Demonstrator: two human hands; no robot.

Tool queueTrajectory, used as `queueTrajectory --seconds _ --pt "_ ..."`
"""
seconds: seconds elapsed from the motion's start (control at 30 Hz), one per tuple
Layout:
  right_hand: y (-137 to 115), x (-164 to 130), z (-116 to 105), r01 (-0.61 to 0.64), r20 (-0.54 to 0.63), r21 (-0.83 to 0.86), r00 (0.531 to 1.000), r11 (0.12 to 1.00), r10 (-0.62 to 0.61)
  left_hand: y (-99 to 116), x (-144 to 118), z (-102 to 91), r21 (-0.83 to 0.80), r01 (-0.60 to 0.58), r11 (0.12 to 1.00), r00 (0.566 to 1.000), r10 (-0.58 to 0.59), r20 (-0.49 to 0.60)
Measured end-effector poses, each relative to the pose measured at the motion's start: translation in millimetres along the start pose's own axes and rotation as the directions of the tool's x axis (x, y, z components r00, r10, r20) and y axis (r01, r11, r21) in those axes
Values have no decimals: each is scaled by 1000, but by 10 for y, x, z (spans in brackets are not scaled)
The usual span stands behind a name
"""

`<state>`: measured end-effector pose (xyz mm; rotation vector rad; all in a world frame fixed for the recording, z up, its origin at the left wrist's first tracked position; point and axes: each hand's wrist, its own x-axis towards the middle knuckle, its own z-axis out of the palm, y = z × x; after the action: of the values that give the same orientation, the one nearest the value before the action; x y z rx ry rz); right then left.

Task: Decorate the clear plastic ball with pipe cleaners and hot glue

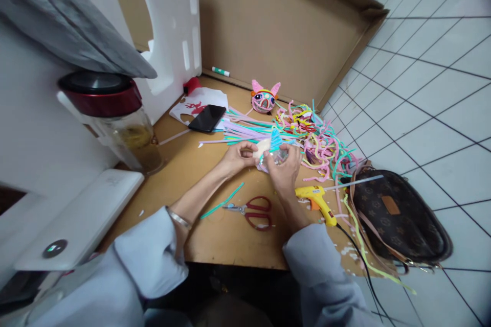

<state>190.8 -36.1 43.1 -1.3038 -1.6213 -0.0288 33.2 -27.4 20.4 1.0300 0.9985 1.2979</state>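
Between scissors (253, 210) and stems (307, 133), both hands (284, 166) grip ball (264, 147).

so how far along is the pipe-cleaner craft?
Done: one finished pink animal head sits at the back. In hand: left hand and right hand hold a small clear piece with blue fuzz. Left: a big pile of pipe cleaners unused; glue gun, scissors idle.

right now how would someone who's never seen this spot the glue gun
Start at the brown cardboard sheet spread on the tiled floor and go to its right edge, beside the dark patterned handbag. The glue gun lies there just right of the red-handled scissors. It is the only yellow tool with an orange trigger and a black cord trailing off it.
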Motion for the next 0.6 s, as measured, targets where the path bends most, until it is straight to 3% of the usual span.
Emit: queueTrajectory --seconds 0.33,0.6 --pt "-14 -17 23 -10 17 -33 1000 999 10 58 -7 -8 -22 35 999 997 -33 76" --pt "-24 -36 47 -5 12 -44 1000 999 5 6 -10 39 -50 -23 998 999 26 46"
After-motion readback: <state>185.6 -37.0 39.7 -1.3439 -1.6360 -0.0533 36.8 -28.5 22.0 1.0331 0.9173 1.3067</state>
